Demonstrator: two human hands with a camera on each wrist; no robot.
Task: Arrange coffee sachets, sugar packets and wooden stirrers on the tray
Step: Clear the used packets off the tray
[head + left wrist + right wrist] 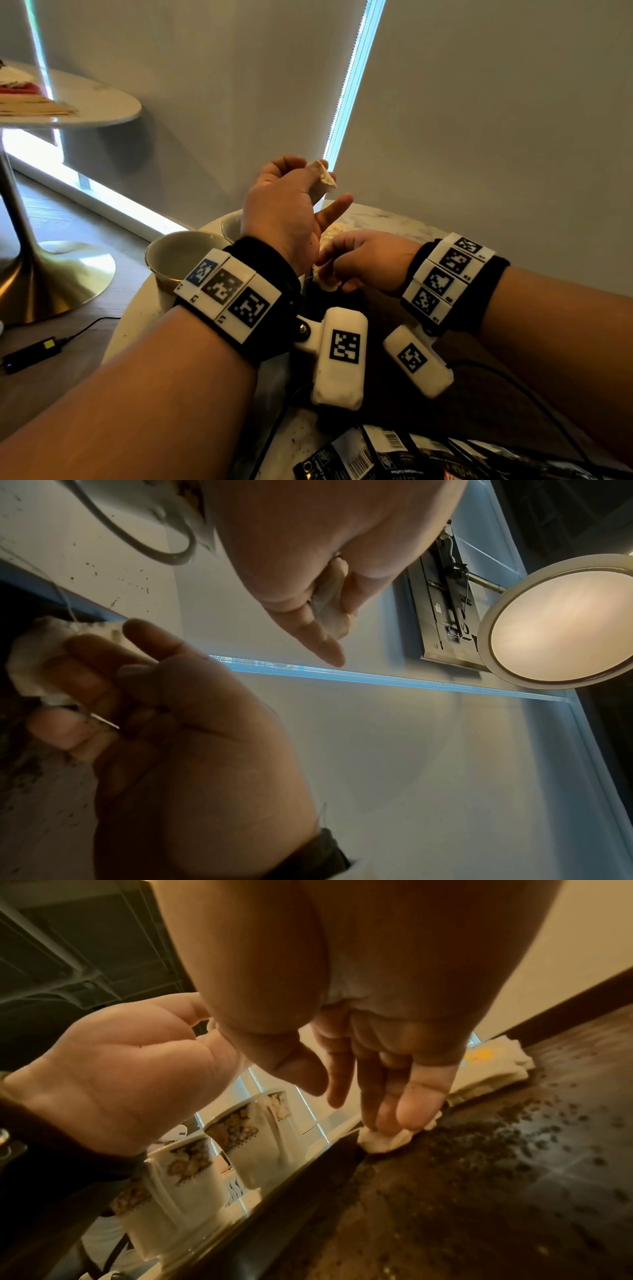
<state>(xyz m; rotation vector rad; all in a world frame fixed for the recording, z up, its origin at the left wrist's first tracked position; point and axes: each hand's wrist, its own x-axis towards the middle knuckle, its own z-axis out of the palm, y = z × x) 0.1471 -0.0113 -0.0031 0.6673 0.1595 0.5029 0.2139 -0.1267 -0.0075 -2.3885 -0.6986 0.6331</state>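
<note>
While both hands work above the dark tray (479, 1191), neither holds a sachet, packet or stirrer. The left hand (284, 209) is raised, thumb and forefinger pinching a crumpled pale wad (320, 180) (paper or a spent bag, I cannot tell which), the remaining fingers loose. The right hand (363, 260) is low, its fingers curled round a second pale wad (397, 1137) that touches the tray floor near the rim. Loose dark granules (534, 1139) are scattered over the tray and smear the right fingertips (416, 1110).

Judgement: the step in hand appears to be clearing spillage before arranging. To do it well, draw the wad toward one corner in single strokes, lift the gathered granules off, and keep the debris away from the two floral cups (219, 1153) standing just beside the rim.

The black coffee sachets (376, 455) lie at the bottom edge of the head view, cut off by the frame; whether they rest on the tray is not determinable. Folded pale packets (493, 1069) sit at the tray's far edge, contents unreadable. No wooden stirrers are visible. The forearms and wrist units hide most of the tray.
</note>
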